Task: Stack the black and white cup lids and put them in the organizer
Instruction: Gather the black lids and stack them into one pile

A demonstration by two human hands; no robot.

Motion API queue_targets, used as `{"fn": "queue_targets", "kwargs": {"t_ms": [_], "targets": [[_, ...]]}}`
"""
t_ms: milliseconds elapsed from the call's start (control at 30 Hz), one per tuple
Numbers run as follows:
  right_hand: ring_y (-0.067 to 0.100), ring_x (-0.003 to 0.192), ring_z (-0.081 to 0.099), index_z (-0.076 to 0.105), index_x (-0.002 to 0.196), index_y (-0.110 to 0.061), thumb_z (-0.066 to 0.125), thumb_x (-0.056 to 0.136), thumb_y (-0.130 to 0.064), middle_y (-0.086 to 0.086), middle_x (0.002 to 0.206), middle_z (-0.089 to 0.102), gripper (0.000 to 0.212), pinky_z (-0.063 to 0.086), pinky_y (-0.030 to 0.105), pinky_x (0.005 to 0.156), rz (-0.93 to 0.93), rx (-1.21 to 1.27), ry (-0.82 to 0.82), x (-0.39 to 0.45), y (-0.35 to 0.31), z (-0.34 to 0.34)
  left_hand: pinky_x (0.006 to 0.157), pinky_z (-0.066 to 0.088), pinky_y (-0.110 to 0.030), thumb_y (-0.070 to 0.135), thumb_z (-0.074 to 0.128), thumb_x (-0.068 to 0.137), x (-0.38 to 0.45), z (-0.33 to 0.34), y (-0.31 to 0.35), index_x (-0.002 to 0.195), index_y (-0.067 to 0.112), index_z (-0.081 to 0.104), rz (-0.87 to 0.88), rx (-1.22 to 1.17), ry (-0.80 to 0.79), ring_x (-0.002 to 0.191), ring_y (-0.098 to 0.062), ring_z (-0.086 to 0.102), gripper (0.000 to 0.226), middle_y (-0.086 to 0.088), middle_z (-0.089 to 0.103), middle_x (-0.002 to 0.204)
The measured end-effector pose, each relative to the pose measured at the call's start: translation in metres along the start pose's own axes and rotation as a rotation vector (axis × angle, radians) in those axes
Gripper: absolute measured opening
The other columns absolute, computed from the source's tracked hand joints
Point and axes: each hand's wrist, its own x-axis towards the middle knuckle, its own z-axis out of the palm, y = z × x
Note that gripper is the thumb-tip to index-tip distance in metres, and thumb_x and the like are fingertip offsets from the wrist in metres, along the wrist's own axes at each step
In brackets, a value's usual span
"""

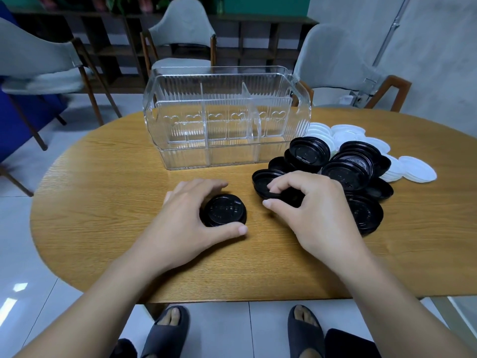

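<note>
Wooden table (103,202), three grey chairs (180,29) behind. One clear organizer (224,130), three compartments. Roughly ten loose black lids (346,171), several white lids (418,171) beyond. Left hand (185,213) curled round small black stack (223,210); right hand (315,205) pinching one lid (263,182).

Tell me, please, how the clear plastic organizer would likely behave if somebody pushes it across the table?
The organizer looks like thin clear plastic with nothing inside, so it is probably light and would slide easily on the smooth wooden table. Its base appears wide and flat, so tipping seems unlikely. The ribbed walls may be brittle if squeezed hard.
</note>
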Motion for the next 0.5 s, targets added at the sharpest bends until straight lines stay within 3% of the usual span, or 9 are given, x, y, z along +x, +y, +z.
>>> {"fn": "queue_targets", "kwargs": {"t_ms": [100,200,267,500], "targets": [[0.012,0.111,0.064,0.072,0.090,-0.033,0.091,0.087,-0.024,-0.020,0.103,0.076,0.021,0.044,0.030,0.099,-0.043,-0.052,-0.034,0.000,-0.004,0.006,0.124,0.041,-0.049,0.085,0.073,0.085,0.001,0.003,0.004,0.153,0.045,0.059,0.038,-0.037,0.063,0.142,0.001,0.047,0.080,0.031,0.058,0.147],[0.012,0.111,0.061,0.066,0.084,-0.033,0.090,0.087,-0.020,-0.019,0.101,0.076,0.027,0.042,0.022,0.098,-0.075,-0.074,-0.033,0.002,-0.003,0.011,0.124,0.042,-0.047,0.046,0.080,0.100,0.006,0.009,0.008,0.152,0.040,0.064,0.121,-0.127,0.160,0.145,-0.004,0.052,0.055,0.025,0.061,0.146],[0.012,0.112,0.059,0.064,0.083,-0.032,0.089,0.088,-0.019,-0.019,0.100,0.075,0.029,0.037,0.017,0.101,-0.099,-0.091,-0.012,0.002,-0.003,0.014,0.123,0.043,-0.041,0.027,0.082,0.101,0.011,0.014,0.010,0.149,0.036,0.070,0.168,-0.150,0.195,0.142,-0.010,0.056,0.050,0.020,0.063,0.144],[0.007,0.115,0.067,0.072,0.094,-0.029,0.093,0.085,-0.020,-0.018,0.107,0.077,0.025,0.036,0.046,0.120,-0.187,-0.047,0.052,0.002,-0.004,0.012,0.111,0.046,-0.034,0.025,0.086,0.098,0.023,0.025,0.016,0.114,0.027,0.084,0.237,-0.092,0.282,0.124,-0.014,0.058,0.017,0.015,0.073,0.127]]}}
